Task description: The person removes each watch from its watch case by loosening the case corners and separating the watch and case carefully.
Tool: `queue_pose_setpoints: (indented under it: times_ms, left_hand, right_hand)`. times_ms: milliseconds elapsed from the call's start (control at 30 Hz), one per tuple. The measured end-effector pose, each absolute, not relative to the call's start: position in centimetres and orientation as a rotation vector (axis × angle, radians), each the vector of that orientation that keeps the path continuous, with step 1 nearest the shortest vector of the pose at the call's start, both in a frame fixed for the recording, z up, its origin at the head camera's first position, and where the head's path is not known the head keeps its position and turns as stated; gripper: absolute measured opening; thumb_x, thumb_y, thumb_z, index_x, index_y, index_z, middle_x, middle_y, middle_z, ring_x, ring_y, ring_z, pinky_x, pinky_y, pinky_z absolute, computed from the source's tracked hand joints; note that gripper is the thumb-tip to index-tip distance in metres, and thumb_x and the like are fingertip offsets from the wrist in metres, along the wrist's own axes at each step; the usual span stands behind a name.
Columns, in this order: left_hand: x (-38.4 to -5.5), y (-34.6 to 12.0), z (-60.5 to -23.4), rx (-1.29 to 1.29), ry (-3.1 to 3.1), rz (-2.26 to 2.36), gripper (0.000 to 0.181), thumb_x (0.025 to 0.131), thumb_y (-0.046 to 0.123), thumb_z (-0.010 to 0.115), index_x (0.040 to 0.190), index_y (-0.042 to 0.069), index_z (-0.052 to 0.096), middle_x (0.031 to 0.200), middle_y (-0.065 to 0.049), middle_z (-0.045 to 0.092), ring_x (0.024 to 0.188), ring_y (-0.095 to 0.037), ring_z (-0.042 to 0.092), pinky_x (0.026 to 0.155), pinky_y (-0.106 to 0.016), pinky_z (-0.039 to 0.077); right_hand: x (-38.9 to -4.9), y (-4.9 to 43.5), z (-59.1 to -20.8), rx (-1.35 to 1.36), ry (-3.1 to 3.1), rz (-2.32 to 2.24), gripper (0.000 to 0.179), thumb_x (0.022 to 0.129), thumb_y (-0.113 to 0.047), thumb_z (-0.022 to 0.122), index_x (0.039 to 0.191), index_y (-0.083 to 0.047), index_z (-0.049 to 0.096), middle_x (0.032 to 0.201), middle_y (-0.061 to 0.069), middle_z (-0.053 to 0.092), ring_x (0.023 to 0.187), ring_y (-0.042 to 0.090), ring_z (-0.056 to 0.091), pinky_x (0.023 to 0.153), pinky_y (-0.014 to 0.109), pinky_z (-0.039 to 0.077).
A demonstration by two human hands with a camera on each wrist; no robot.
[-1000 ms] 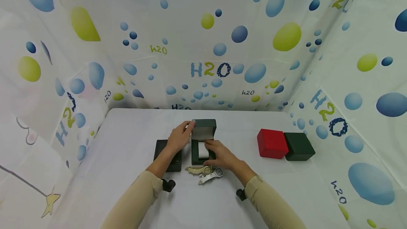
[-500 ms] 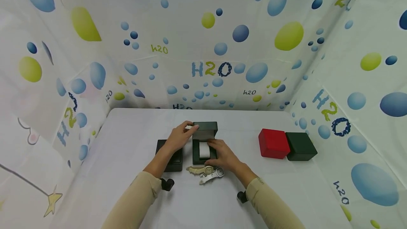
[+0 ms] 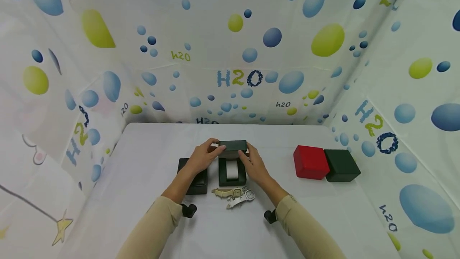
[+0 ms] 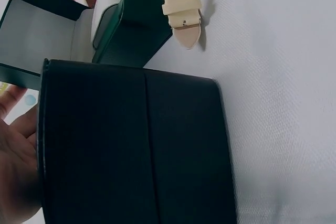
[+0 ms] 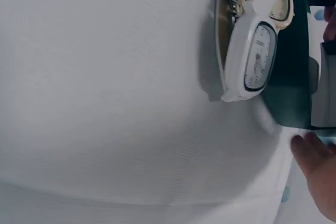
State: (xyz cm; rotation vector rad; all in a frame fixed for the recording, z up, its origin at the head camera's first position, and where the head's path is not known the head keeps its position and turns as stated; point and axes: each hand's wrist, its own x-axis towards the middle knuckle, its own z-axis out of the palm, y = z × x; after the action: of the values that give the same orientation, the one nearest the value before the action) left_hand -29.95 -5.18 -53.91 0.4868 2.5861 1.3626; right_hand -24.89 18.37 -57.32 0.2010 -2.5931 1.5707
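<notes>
A dark green watch box [image 3: 222, 183] stands open at mid-table, its raised lid [image 3: 232, 145] leaning forward. Inside sits a white cushion [image 3: 232, 170]. My left hand [image 3: 202, 157] pinches the lid's left side, thumb in front and fingers behind. On the opposite side, my right hand [image 3: 256, 167] holds the lid's right edge with thumb and fingers. Just before the box lie a cream-strapped watch [image 3: 228, 192] and a white watch [image 3: 241, 199], overlapping. In the right wrist view, the white watch's oblong dial [image 5: 261, 56] faces the camera.
A black box [image 3: 197, 188] stands close left of the green one, partly under my left forearm; it fills much of the left wrist view. At the right are a red box [image 3: 310, 163] and another dark green box [image 3: 341, 166], side by side. A patterned curtain surrounds the table.
The lid has tilted forward and down. My right hand has moved from the cushion and box front up to the lid's right edge. My left hand has stayed at the lid, following it.
</notes>
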Motion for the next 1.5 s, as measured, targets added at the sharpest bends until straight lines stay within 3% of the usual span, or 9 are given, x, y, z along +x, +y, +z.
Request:
queue_pose_setpoints:
  times_ms: [200,467,600,900,1067,1300,1500]
  left_hand:
    - [-30.1,-5.4,-54.2,0.519,2.583,1.374,0.062,0.098,0.068,0.057,0.142,0.024,0.058,0.129,-0.013,0.073,0.120,-0.032,0.069,0.100,-0.056,0.053]
    - [-30.1,-5.7,-54.3,0.539,2.581,1.351,0.060,0.096,0.068,0.060,0.138,0.025,0.059,0.131,-0.013,0.072,0.123,-0.033,0.067,0.101,-0.056,0.053]
    - [-30.0,-5.7,-54.3,0.536,2.588,1.324,0.061,0.096,0.069,0.059,0.139,0.025,0.058,0.133,-0.013,0.071,0.126,-0.034,0.066,0.103,-0.058,0.051]
    - [-29.8,-5.9,-54.2,0.530,2.564,1.277,0.060,0.098,0.068,0.057,0.142,0.027,0.054,0.139,-0.016,0.068,0.130,-0.036,0.063,0.105,-0.060,0.050]
    - [-30.0,-5.9,-54.1,0.582,2.522,1.211,0.059,0.101,0.068,0.050,0.147,0.031,0.046,0.138,-0.016,0.067,0.118,-0.031,0.070,0.101,-0.057,0.052]
    - [-30.2,-6.1,-53.8,0.611,2.487,1.185,0.059,0.102,0.067,0.049,0.146,0.028,0.043,0.142,-0.019,0.064,0.127,-0.034,0.065,0.102,-0.058,0.050]
    - [-30.2,-6.2,-53.4,0.612,2.446,1.167,0.055,0.103,0.066,0.049,0.143,0.030,0.042,0.139,-0.017,0.066,0.120,-0.031,0.066,0.098,-0.055,0.051]
  right_hand:
    - [-24.9,18.6,-57.0,0.093,-2.693,1.614,0.068,0.109,-0.060,0.035,0.165,-0.022,0.029,0.158,0.014,0.050,0.136,0.039,0.058,0.108,0.055,0.050]
    - [-25.0,18.8,-56.3,-0.056,-2.710,1.793,0.083,0.101,-0.077,0.035,0.165,-0.025,0.031,0.164,0.015,0.041,0.145,0.041,0.048,0.092,0.050,0.061]
    - [-25.0,18.9,-56.5,-0.048,-2.708,1.856,0.084,0.100,-0.077,0.039,0.166,-0.026,0.029,0.164,0.015,0.042,0.144,0.041,0.049,0.087,0.048,0.063]
    - [-25.0,19.0,-56.6,-0.079,-2.719,1.931,0.093,0.098,-0.077,0.044,0.162,-0.009,0.037,0.158,0.022,0.047,0.142,0.044,0.050,0.090,0.048,0.061]
    - [-24.9,19.0,-56.3,-0.083,-2.714,1.964,0.094,0.098,-0.078,0.044,0.162,-0.009,0.036,0.159,0.021,0.047,0.142,0.044,0.050,0.092,0.050,0.061]
    - [-24.9,19.1,-56.1,-0.051,-2.705,1.978,0.093,0.099,-0.075,0.046,0.162,-0.008,0.036,0.159,0.022,0.047,0.144,0.045,0.049,0.093,0.052,0.060]
    - [-24.9,19.3,-56.3,-0.020,-2.707,1.972,0.089,0.100,-0.073,0.047,0.161,-0.009,0.039,0.158,0.021,0.048,0.144,0.044,0.049,0.092,0.052,0.060]
